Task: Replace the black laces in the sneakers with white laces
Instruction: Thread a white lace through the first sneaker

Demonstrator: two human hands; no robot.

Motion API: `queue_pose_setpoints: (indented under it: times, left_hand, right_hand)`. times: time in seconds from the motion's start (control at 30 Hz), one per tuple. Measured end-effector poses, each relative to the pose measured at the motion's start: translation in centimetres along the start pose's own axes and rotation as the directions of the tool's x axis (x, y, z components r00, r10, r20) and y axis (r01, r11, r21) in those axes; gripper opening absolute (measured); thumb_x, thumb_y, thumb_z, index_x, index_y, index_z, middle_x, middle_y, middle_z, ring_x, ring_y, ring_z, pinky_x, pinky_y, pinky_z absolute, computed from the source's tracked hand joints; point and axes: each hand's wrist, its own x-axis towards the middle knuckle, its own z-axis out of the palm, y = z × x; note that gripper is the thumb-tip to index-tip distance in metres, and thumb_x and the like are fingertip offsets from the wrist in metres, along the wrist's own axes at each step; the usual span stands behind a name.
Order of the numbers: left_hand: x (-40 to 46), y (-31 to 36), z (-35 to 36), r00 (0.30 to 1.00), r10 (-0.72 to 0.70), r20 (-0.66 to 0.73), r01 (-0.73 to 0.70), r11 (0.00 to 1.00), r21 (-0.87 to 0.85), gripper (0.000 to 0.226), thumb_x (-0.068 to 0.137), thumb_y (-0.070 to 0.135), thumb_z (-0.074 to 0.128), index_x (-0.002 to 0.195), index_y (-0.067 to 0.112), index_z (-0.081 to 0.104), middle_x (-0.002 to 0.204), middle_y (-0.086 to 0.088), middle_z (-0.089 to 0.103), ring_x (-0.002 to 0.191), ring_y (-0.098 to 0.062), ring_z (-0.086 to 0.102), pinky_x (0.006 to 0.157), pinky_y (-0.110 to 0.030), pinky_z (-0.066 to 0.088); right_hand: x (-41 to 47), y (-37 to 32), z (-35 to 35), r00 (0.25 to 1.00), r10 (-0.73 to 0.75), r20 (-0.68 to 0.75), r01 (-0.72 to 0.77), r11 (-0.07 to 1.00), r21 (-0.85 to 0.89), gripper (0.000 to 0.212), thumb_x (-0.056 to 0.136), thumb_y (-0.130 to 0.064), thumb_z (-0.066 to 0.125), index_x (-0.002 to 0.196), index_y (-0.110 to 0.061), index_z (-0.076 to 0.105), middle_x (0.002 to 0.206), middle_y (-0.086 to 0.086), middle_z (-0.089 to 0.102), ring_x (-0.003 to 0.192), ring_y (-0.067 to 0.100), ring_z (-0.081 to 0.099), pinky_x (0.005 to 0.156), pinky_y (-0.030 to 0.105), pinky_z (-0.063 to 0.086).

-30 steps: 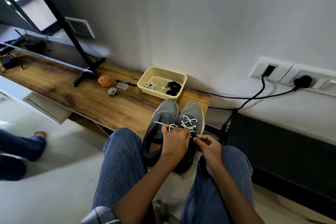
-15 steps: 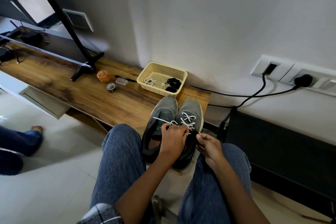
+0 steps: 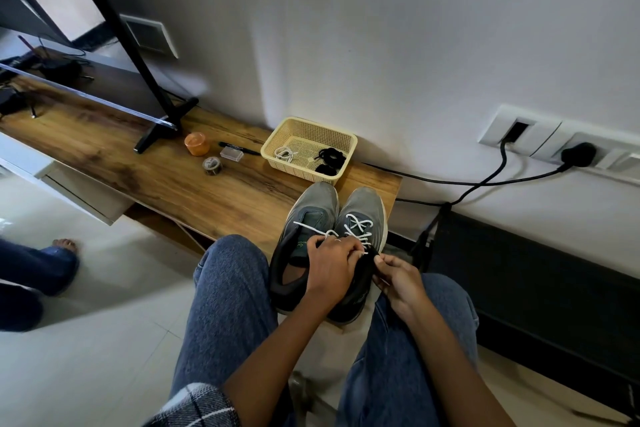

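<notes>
Two grey sneakers stand side by side at the right end of the wooden shelf (image 3: 145,170), toes toward the wall. The left sneaker (image 3: 308,218) shows no lacing; a white strand lies across its tongue. The right sneaker (image 3: 367,215) carries a white lace (image 3: 356,227) crossed through its lower eyelets. My left hand (image 3: 330,265) lies over the shoes' collars, fingers curled on the white lace. My right hand (image 3: 394,274) pinches the lace's end beside the right sneaker's upper eyelets. A yellow basket (image 3: 343,139) behind the shoes holds a coiled white lace (image 3: 285,153) and black laces (image 3: 330,158).
An orange jar (image 3: 196,143), a tape roll (image 3: 212,165), a small clear box (image 3: 231,152) and a black pen lie left of the basket. A TV stand leg (image 3: 162,121) rests on the shelf. Black cables (image 3: 485,180) run from wall sockets. Another person's foot (image 3: 64,246) is at the left.
The view has shifted slightly. My right hand has drawn a little away from the shoe with the lace end, and my left hand stays over the collars.
</notes>
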Motion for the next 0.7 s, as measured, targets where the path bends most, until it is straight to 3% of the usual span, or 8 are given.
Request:
queue_pose_setpoints:
  times: [0.13, 0.3, 0.6, 0.7]
  left_hand:
    - [0.05, 0.18, -0.08, 1.0, -0.02, -0.011, 0.02, 1.0, -0.017, 0.007, 0.091, 0.023, 0.059, 0.09, 0.027, 0.065, 0.085, 0.011, 0.068, 0.087, -0.01, 0.056, 0.089, -0.028, 0.021]
    - [0.06, 0.02, -0.06, 1.0, -0.01, 0.009, 0.009, 0.995, 0.103, 0.008, 0.091, 0.026, 0.057, 0.091, 0.029, 0.065, 0.088, 0.011, 0.069, 0.092, -0.01, 0.053, 0.091, -0.029, 0.019]
    - [0.07, 0.17, 0.14, 1.0, -0.002, 0.013, 0.0, 0.994, 0.108, 0.009, 0.09, 0.028, 0.057, 0.089, 0.03, 0.066, 0.088, 0.012, 0.07, 0.092, -0.01, 0.053, 0.091, -0.031, 0.017]
    - [0.03, 0.3, 0.23, 1.0, -0.008, -0.003, 0.008, 0.989, 0.145, 0.007, 0.086, 0.028, 0.061, 0.086, 0.028, 0.068, 0.081, 0.01, 0.07, 0.088, -0.013, 0.056, 0.093, -0.034, 0.018]
  right_hand:
    - [0.03, -0.02, -0.08, 1.0, -0.002, 0.006, 0.002, 1.0, 0.008, 0.014, 0.09, 0.002, 0.057, 0.081, -0.008, 0.062, 0.083, 0.006, 0.063, 0.079, 0.015, 0.059, 0.07, 0.024, 0.047]
    - [0.18, 0.15, -0.13, 1.0, -0.025, 0.018, 0.026, 0.999, -0.031, 0.01, 0.089, 0.0, 0.059, 0.085, -0.007, 0.063, 0.086, 0.006, 0.065, 0.079, 0.014, 0.06, 0.069, 0.023, 0.048]
    - [0.25, 0.56, -0.1, 0.989, -0.144, 0.016, 0.145, 0.985, -0.095, 0.007, 0.086, 0.002, 0.062, 0.091, -0.001, 0.065, 0.084, 0.008, 0.066, 0.074, 0.012, 0.062, 0.065, 0.02, 0.05]
    - [0.29, 0.72, -0.17, 0.981, -0.195, 0.011, 0.194, 0.969, -0.155, 0.009, 0.086, 0.002, 0.063, 0.095, 0.002, 0.066, 0.085, 0.01, 0.067, 0.079, 0.016, 0.063, 0.071, 0.024, 0.053]
